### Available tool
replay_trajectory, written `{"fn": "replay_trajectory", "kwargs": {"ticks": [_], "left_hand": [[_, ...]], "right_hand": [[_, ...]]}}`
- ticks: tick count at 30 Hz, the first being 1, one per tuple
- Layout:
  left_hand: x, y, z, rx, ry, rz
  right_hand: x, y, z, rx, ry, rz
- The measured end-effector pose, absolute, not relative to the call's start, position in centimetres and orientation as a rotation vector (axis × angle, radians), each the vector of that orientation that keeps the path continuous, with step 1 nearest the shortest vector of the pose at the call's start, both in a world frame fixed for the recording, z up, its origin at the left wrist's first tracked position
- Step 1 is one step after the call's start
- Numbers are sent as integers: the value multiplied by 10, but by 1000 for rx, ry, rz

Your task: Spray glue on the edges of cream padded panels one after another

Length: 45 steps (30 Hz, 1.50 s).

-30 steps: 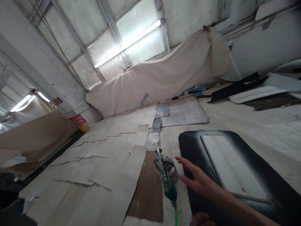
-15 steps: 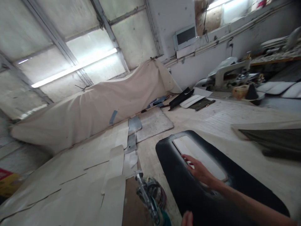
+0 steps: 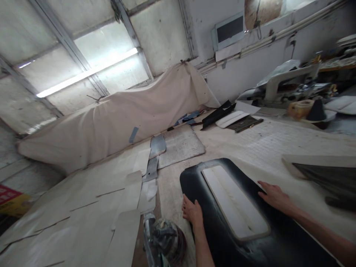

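Note:
A large black rounded panel [image 3: 205, 185] lies on the work table, with a long white rectangular piece [image 3: 233, 202] set in its upper face. A pale, dusty haze borders the white piece. At the panel's left edge is my left hand [image 3: 193, 212], its thumb on the black surface and its fingers curled at the rim. My right hand [image 3: 278, 198] reaches over the right edge, fingers stretched and thumb apart. Left of the panel stands a spray gun [image 3: 150, 237] beside a round, stained container [image 3: 169, 237]. The panel's near end runs out of view.
Overlapping pale sheets [image 3: 83, 211] cover the table's left side. A grey board [image 3: 180, 146] lies beyond the panel. Dark and white pieces [image 3: 230, 118] are stacked farther back, near a sewing machine [image 3: 289, 79]. A beige cloth [image 3: 125, 115] hangs along the back.
My right hand has left the white piece and moved to the panel's right edge. My left hand has come up from the bottom to its left edge. The view has shifted slightly.

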State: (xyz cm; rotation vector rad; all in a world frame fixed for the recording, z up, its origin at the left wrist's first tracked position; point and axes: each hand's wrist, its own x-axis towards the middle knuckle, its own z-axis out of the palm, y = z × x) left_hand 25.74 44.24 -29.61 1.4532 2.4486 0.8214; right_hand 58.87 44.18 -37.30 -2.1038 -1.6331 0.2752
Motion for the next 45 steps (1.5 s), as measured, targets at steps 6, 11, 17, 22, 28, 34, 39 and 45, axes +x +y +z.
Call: {"fn": "replay_trajectory", "kwargs": {"ticks": [6, 11, 17, 22, 28, 34, 39, 45], "left_hand": [[252, 465, -301, 1265, 2487, 667], [257, 472, -304, 1316, 2443, 671], [283, 463, -295, 1468, 2483, 843], [316, 472, -290, 1693, 2257, 866], [339, 485, -296, 1681, 2262, 783], [340, 489, -300, 1553, 2296, 801], [337, 492, -303, 1458, 2298, 938], [321, 479, -305, 1499, 2158, 1168]], "right_hand": [[597, 461, -381, -2044, -1754, 377], [596, 454, -378, -1982, -1822, 364], [595, 446, -377, -1971, -1833, 347], [596, 445, -377, -1967, -1834, 317], [584, 440, -377, -1950, -1935, 255], [577, 436, -373, -1973, -2052, 201], [582, 438, -373, -1933, -2059, 241], [587, 443, -374, -1861, -2022, 268]]}}
